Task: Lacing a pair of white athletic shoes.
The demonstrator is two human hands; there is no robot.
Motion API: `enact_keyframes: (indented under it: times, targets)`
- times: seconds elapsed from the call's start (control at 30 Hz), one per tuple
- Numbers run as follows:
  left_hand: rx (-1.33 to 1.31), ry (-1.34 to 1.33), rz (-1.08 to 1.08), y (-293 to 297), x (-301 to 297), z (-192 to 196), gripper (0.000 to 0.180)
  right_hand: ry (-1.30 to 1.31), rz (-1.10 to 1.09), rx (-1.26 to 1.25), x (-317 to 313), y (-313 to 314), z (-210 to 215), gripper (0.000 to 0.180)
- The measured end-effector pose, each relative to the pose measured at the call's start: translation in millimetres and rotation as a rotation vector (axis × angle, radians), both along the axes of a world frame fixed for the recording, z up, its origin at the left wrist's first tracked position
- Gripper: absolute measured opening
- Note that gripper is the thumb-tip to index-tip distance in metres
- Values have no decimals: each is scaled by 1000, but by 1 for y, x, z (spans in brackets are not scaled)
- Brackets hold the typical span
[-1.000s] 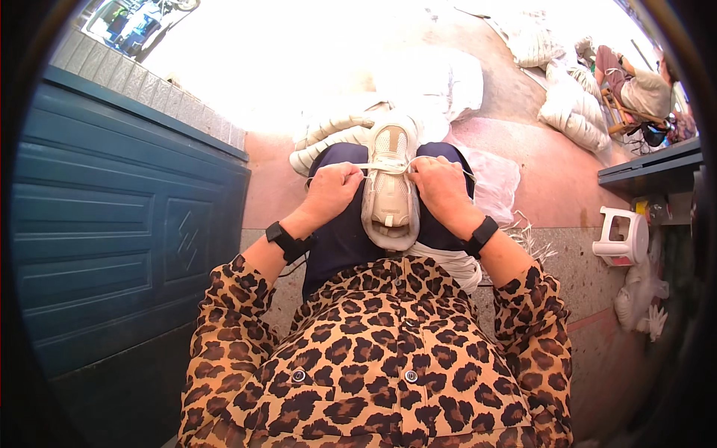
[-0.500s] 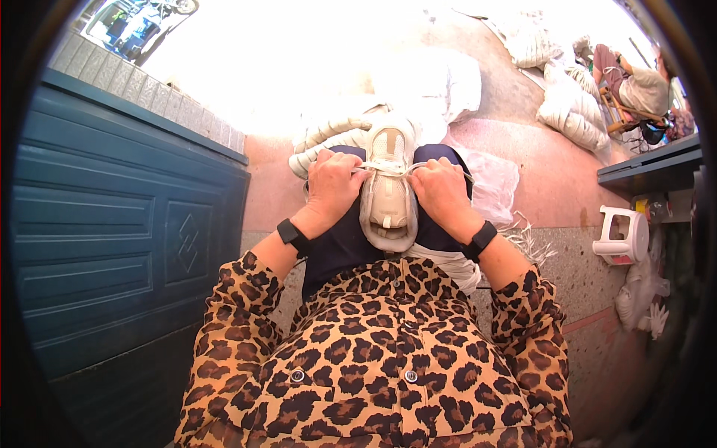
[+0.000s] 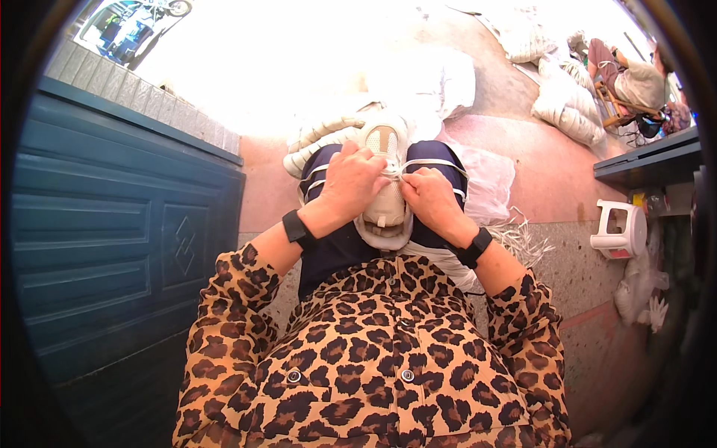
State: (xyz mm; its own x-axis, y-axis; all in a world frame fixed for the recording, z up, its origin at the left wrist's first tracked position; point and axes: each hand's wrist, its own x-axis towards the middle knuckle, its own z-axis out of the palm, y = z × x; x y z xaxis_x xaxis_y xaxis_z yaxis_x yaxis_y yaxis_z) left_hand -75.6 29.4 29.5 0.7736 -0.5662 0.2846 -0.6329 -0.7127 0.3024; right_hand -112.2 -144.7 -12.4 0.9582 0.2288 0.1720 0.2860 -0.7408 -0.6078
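A beige and white sneaker (image 3: pixel 387 207) rests between my knees, its toe pointing away from me and its heel toward my body. White shoelaces (image 3: pixel 394 170) cross over its front part, and loose lace ends lie across both dark-trousered thighs. My left hand (image 3: pixel 351 183) reaches over the shoe's left side with its fingers closed on the lace near the middle. From the right, my right hand (image 3: pixel 432 196) pinches the lace beside the left fingertips. The fingers partly hide the crossing of the laces.
A blue panelled door (image 3: pixel 112 231) stands at the left. At the right are a white plastic stool (image 3: pixel 620 230) and a dark table edge (image 3: pixel 642 160). Bundles of white strips (image 3: pixel 571 104) lie farther off near a seated person (image 3: pixel 635 82). A clear plastic bag (image 3: pixel 485 183) lies beside my right knee.
Both hands have come closer together over the laces, the left moving right and covering more of the shoe. The lace ends that were stretched outward now lie across my thighs.
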Motion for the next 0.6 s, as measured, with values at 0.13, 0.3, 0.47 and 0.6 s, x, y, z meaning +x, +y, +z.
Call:
enact_keyframes:
  times: [0.13, 0.3, 0.47, 0.6]
  targets:
    - [131, 27, -43, -7, 15, -8, 9, 6, -16, 148, 1, 2, 2, 12]
    - [192, -121, 19, 2, 20, -2, 9, -249, 129, -254, 6, 6, 11, 9]
    - [-326, 655, 117, -4, 37, 5, 11, -331, 238, -422, 10, 3, 25, 12]
    - [-600, 1018, 156, -16, 51, 4, 13, -445, 144, 257, 2, -18, 57, 7]
